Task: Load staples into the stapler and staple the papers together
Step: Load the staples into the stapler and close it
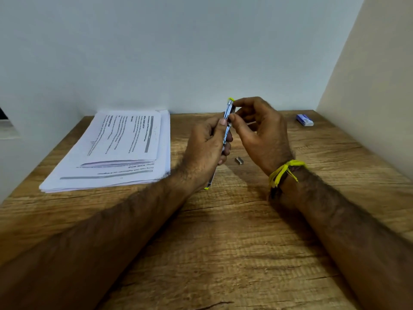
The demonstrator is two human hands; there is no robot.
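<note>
Above the table [223, 242], both hands hold the stapler [228, 121] upright.

Head view: right of the papers [116, 151], the left hand [205, 151] curls its fingers round the stapler's lower half, thumb along its side; the right hand [261, 135] pinches the upper end between thumb and forefinger, just under the yellow tip. A staple strip [239, 160] lies on the wood right of the papers, below and between the hands. A small blue box [304, 120] sits well right of the papers, near the wall.
</note>
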